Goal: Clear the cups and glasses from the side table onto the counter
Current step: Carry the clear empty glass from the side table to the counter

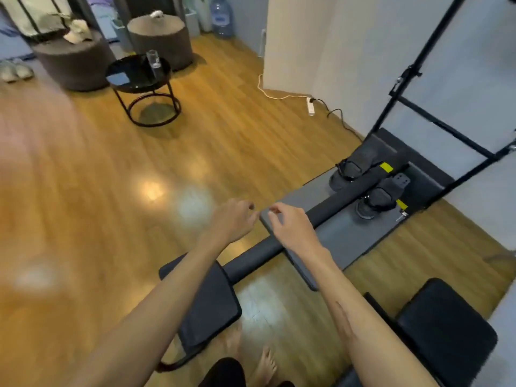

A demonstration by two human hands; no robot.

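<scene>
Both hands empty, glass well beyond them.

The floor at left is smeared by blur; the black seat and bare feet are cut off below.

We hold both bare forearms stretched forward, our left hand and right hand side by side, fingers loosely curled, holding nothing.
</scene>
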